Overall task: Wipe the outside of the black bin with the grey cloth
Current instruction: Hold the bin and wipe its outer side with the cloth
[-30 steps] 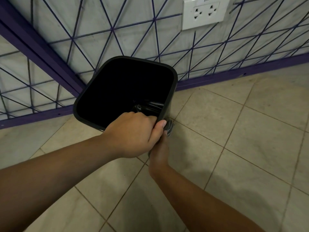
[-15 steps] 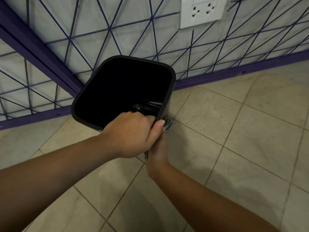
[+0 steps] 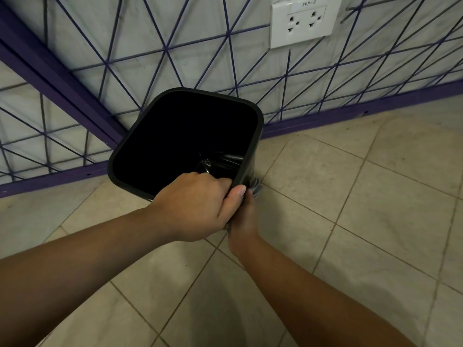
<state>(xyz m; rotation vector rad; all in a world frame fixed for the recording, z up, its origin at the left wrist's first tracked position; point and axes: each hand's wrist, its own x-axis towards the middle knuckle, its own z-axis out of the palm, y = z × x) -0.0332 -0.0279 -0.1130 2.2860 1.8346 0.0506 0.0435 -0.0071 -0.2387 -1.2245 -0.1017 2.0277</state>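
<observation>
The left hand [image 3: 198,206] gripped the near rim of the black bin [image 3: 250,146], its fingers curled over the edge into the dark inside and its thumb pressed against the outer wall at the near right corner. The right hand [image 3: 244,219] sat just below and behind that thumb, tucked against the bin's outer wall. Most of it was hidden by the left hand, so its grip could not be read for certain, though it seemed to be closed around the grey cloth [image 3: 255,187], a small bunch of which showed just past the left thumb, touching the bin's lower right side.

The bin was square with rounded corners and tilted, its opening turned up towards the camera. Something shiny and dark lay inside it just beyond the left fingers; what it was could not be made out.

Beneath both forearms spread a floor [image 3: 350,221] of pale tiles. Beyond the bin, away from the hands, rose a wall [image 3: 200,28] crossed by thin purple lines, with a purple strip along its base. A white socket [image 3: 304,21] was fixed to that wall, up and to the right of the hands.
</observation>
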